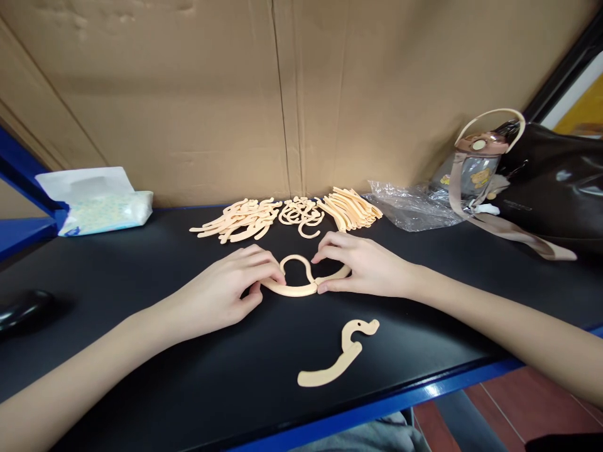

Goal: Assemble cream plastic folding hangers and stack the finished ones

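Pale beige plastic pieces of a folding clothes hanger [292,290] lie joined on the black table between my hands. A curved hook piece [296,257] arches up from where two bowed arms meet. My left hand [240,279] pinches the left arm with thumb and fingers. Curled around the right arm [336,275] is my right hand [360,263], its thumb against the joint. The palm side of that grip is partly hidden. Nearer the front edge lies a separate hook-and-arm piece [330,370], touching neither hand.
Along the back are piles of arms [242,220], hooks [301,213] and more arms [351,210]. Tissues [106,210] and a black mouse [23,307] are left. Clear plastic [409,210], a strapped bottle [475,169] and a black bag [556,182] sit right. A cardboard wall [188,94] stands behind.
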